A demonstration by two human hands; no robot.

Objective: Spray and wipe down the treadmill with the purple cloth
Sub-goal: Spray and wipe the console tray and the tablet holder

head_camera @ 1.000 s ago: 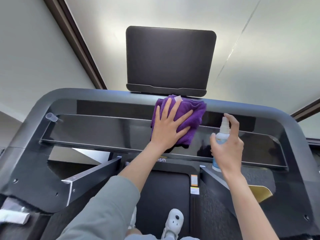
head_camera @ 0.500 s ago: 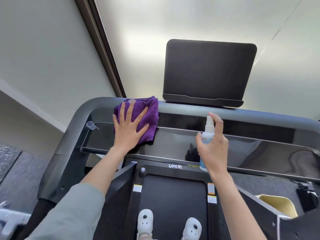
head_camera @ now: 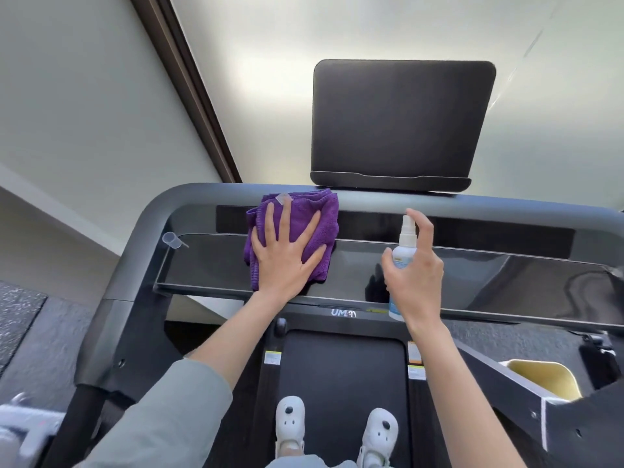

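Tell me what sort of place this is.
Probably a gym or home workout room: the person stands on a treadmill belt, facing its glossy console and dark screen, with speckled rubber-like flooring alongside.

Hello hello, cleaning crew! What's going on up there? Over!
Left hand flat on purple cloth, pressing it on treadmill console. Right hand grips spray bottle, finger on nozzle. Nothing in the way. Over.

"UM" lettering on treadmill (head_camera: 439,204) crossbar, partly legible
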